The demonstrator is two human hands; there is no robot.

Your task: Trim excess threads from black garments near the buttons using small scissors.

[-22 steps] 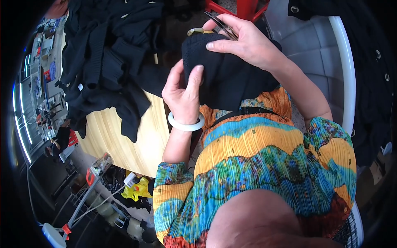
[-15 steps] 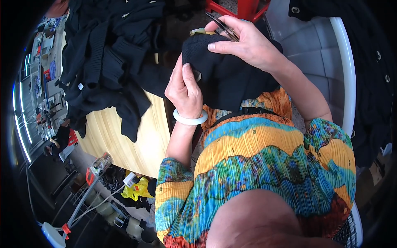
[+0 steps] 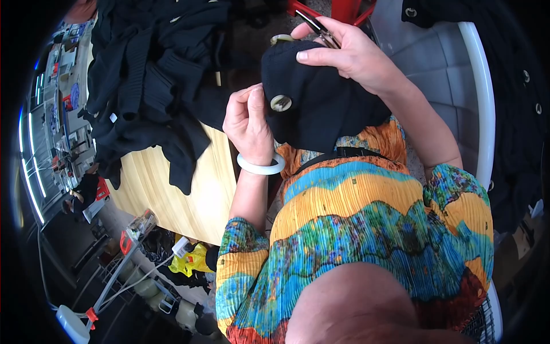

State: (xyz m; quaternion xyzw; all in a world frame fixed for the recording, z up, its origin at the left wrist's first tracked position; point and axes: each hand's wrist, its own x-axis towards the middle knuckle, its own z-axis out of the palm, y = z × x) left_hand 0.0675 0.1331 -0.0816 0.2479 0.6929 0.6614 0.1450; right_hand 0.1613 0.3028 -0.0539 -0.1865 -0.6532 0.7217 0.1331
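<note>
A black knitted garment (image 3: 326,103) lies bunched on my lap against my colourful top. A pale round button (image 3: 281,102) sits on its left side. My left hand (image 3: 247,123), with a white bangle at the wrist, pinches the fabric right beside the button. My right hand (image 3: 349,54) presses down on the top of the garment and holds small dark scissors (image 3: 321,31) between its fingers.
A heap of black knitted garments (image 3: 154,80) covers the far part of a light wooden table (image 3: 177,195) to my left. A white chair back (image 3: 481,103) curves along my right. Red stool legs (image 3: 338,8) stand ahead. Yellow bag and clutter lie on the floor lower left.
My left hand has slid left off the garment, uncovering the pale button. The right hand stays on top of the fabric.
</note>
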